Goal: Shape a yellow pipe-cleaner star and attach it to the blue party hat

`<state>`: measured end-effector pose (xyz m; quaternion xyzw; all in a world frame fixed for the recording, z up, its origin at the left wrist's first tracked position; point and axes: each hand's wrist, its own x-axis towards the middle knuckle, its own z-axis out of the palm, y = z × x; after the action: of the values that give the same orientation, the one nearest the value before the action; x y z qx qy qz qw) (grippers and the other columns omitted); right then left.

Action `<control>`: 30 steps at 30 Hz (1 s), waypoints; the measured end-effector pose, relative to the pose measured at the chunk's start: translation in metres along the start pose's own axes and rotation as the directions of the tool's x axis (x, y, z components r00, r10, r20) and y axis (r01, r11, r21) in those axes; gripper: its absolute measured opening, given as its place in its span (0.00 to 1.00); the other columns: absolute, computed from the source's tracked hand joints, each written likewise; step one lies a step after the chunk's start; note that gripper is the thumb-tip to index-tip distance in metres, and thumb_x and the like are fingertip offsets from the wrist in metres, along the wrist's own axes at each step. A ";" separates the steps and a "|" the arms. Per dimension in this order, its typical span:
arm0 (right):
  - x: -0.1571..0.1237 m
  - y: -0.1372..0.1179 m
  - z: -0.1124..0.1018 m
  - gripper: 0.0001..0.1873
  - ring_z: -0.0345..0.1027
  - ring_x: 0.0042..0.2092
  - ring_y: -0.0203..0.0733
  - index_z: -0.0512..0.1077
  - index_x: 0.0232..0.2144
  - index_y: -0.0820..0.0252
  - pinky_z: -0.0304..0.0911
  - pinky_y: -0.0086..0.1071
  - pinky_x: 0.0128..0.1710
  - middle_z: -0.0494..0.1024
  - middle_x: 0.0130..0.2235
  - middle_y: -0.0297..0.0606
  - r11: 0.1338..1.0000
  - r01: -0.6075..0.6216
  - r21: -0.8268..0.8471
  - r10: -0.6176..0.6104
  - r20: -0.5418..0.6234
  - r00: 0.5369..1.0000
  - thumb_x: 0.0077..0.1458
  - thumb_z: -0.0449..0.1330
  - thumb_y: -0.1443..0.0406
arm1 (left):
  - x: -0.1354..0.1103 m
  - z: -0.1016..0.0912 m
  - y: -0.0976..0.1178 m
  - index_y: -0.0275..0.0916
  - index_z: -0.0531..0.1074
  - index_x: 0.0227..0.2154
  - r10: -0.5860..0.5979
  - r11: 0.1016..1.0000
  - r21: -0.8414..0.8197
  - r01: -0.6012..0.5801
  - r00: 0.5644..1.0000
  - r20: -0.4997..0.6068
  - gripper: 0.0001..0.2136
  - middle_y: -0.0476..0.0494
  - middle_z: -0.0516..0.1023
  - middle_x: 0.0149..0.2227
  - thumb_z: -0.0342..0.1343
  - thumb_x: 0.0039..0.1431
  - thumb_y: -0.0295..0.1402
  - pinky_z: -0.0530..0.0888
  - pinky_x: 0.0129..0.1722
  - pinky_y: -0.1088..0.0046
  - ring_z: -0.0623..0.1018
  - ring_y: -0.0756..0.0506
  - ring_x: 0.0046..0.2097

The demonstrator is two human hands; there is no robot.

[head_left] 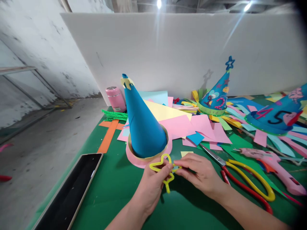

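Note:
A yellow pipe cleaner (pixel 168 187), bent into a partly formed star, is held between both hands above the table's near side. My left hand (pixel 153 185) pinches it between thumb and fingers. From the other side, my right hand (pixel 199 174) grips a bend of the same pipe cleaner with its fingertips. Just beyond them stands a blue paper cone hat (pixel 146 124) with a pink brim (pixel 137 162). A pale yellow jagged paper collar (pixel 127 83) wraps its tip.
Scissors (pixel 240 182) and a pink glue gun (pixel 275 166) lie at right. A phone (pixel 72 188) is at left. Green pipe cleaners (pixel 114 115), a pink bottle (pixel 116 99), paper sheets (pixel 177 126) and decorated cone hats (pixel 217 95) stand or lie behind, before a white board (pixel 155 48).

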<state>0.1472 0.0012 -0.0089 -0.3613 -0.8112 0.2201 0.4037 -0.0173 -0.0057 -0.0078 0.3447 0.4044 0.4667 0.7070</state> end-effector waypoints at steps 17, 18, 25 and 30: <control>0.002 -0.010 0.013 0.10 0.58 0.25 0.33 0.67 0.25 0.62 0.57 0.25 0.24 0.66 0.23 0.32 0.822 -0.422 0.383 0.430 0.069 0.900 0.53 0.53 0.62 | 0.001 0.004 0.001 0.36 0.67 0.23 -0.038 0.996 -0.089 0.031 0.996 -0.080 0.05 0.52 0.63 0.23 0.58 0.48 0.30 0.62 0.23 0.82 0.63 0.54 0.26; 0.002 -0.011 0.012 0.10 0.58 0.25 0.33 0.67 0.24 0.62 0.57 0.25 0.24 0.65 0.22 0.31 0.824 -0.418 0.383 0.429 0.061 0.901 0.54 0.53 0.62 | 0.001 0.004 0.001 0.36 0.67 0.24 -0.052 0.994 -0.100 0.044 0.995 -0.084 0.05 0.52 0.64 0.23 0.59 0.48 0.30 0.63 0.23 0.81 0.64 0.54 0.25; 0.001 -0.013 0.011 0.07 0.63 0.26 0.33 0.71 0.29 0.62 0.61 0.25 0.24 0.70 0.24 0.34 0.881 -0.368 0.298 0.386 -0.001 0.923 0.52 0.56 0.64 | -0.001 0.004 -0.001 0.36 0.67 0.23 -0.074 0.989 -0.135 0.057 0.990 -0.122 0.07 0.53 0.65 0.22 0.60 0.46 0.30 0.63 0.23 0.80 0.66 0.54 0.24; -0.004 -0.004 0.009 0.09 0.68 0.33 0.38 0.74 0.37 0.58 0.65 0.29 0.31 0.75 0.32 0.38 0.964 -0.168 0.204 0.190 -0.091 0.978 0.50 0.58 0.67 | -0.001 0.004 0.001 0.35 0.68 0.24 -0.112 0.983 -0.158 0.097 0.990 -0.090 0.06 0.51 0.66 0.22 0.60 0.46 0.29 0.64 0.24 0.80 0.67 0.54 0.25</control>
<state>0.1396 -0.0048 -0.0140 -0.4032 -0.7262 0.3141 0.4598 -0.0142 -0.0065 -0.0052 0.2441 0.4190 0.4752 0.7341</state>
